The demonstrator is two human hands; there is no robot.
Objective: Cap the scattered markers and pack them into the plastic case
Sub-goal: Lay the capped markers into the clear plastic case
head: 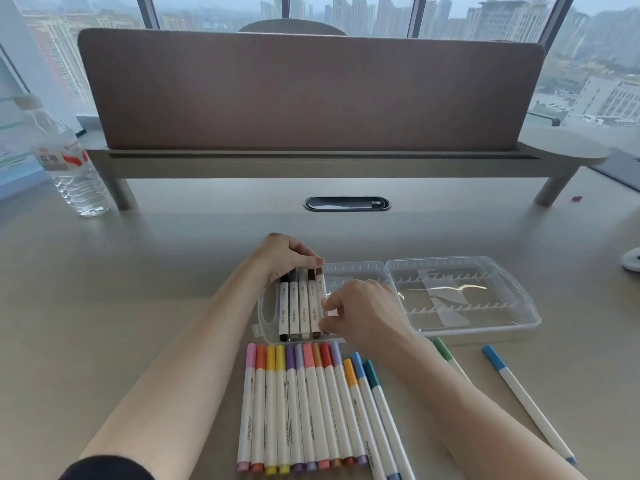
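Fifth marker (321, 289) going into the case (360, 271) on the worktop. Left hand (284, 254) curls over the cap ends, right hand (360, 311) pinches the barrel. I'd press it flat into its slot, snug beside the others.

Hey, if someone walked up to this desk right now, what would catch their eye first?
Probably both hands at the open clear plastic case in the middle of the desk: the left hand holds the tops of a few dark-capped markers lying in its left half, and the right hand pinches the last of them. Next, the row of bright capped markers lying side by side on the desk in front of the case.
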